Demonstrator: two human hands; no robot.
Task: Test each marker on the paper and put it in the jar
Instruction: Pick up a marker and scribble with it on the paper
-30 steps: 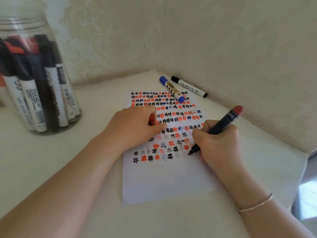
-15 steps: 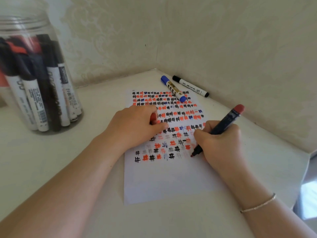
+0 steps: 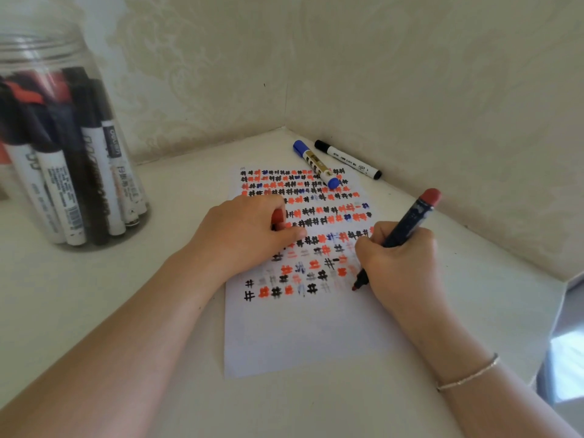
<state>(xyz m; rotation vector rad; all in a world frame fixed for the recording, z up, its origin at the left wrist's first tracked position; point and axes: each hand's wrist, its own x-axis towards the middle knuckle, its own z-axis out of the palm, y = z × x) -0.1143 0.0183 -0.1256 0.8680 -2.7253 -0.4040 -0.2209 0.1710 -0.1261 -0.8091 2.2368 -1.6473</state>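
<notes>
Marker tip on the paper, cap in the other hand

Worktop (image 3: 94, 311), pale and set into a corner of cream walls, carries everything. Next in size is the clear jar (image 3: 47, 58) at the far left, standing upright with many capped markers packed inside, black, red and white-barrelled. The paper (image 3: 300, 343) lies in the middle, its upper part filled with rows of small hash marks in black, red and blue, its lower part blank.

The left hand (image 3: 243, 232) rests on the sheet with fingers curled round a red cap (image 3: 278, 216), which peeps out between finger and thumb. The right hand (image 3: 398, 267) grips a dark-barrelled marker (image 3: 410, 222) with a red end, tilted up and to the right; its red tip meets the paper at the right end of the lowest rows. A thin bracelet (image 3: 467, 373) circles the right wrist.

A blue-capped marker (image 3: 316, 165) lies across the top right corner of the sheet, and a black-capped marker (image 3: 347, 159) lies just beside it on the worktop near the wall.
</notes>
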